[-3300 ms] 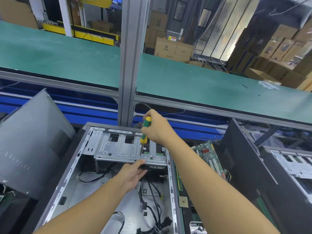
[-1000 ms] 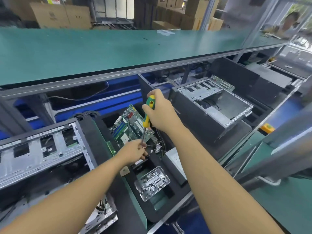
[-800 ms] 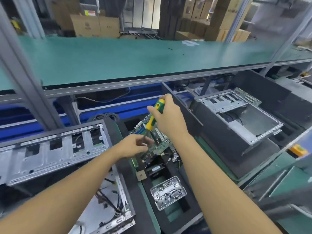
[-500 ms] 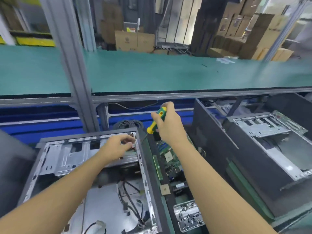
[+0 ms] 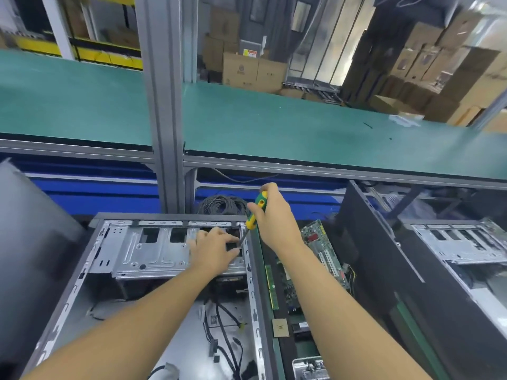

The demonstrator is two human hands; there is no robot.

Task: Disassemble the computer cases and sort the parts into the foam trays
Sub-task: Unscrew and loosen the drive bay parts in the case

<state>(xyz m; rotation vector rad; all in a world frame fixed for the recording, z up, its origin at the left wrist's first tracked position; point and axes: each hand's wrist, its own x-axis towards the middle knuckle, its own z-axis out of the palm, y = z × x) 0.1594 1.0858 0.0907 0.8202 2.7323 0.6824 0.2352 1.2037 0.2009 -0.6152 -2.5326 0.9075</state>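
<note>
Head view: an open case (image 5: 255,283) lies on its side directly below the camera, its silver drive cage (image 5: 153,253) at the far end and loose black cables (image 5: 225,333) on its floor.

The left hand (image 5: 216,250) rests flat on the right part of the cage, fingers spread and fairly straight over the cut-outs and gripping nothing. Its thumb points toward the tip of a screwdriver (image 5: 256,212).

The right hand (image 5: 274,218) is curled tight round the screwdriver's green-and-yellow handle. The tool tilts down and to the left, and its shaft meets the cage's right edge just beside the left thumb. Blur hides whether the tip sits in a screw.

A coil of dark cable (image 5: 223,205) lies just behind the case. Touching the case's right wall is a black foam tray (image 5: 286,352). It holds a green motherboard (image 5: 321,250) at the far end, a narrow green memory stick (image 5: 271,286) along the left edge, a square chip (image 5: 280,327) nearer the camera, and a metal dish (image 5: 310,367) at the bottom edge.

Further right a dark panel (image 5: 384,270) stands on edge, with a second open case (image 5: 452,256) beyond it. A grey panel (image 5: 27,242) leans at the left.

Above everything runs a green shelf (image 5: 274,124), crossed by a grey post (image 5: 162,105). Cardboard boxes (image 5: 247,69) are stacked behind it.
</note>
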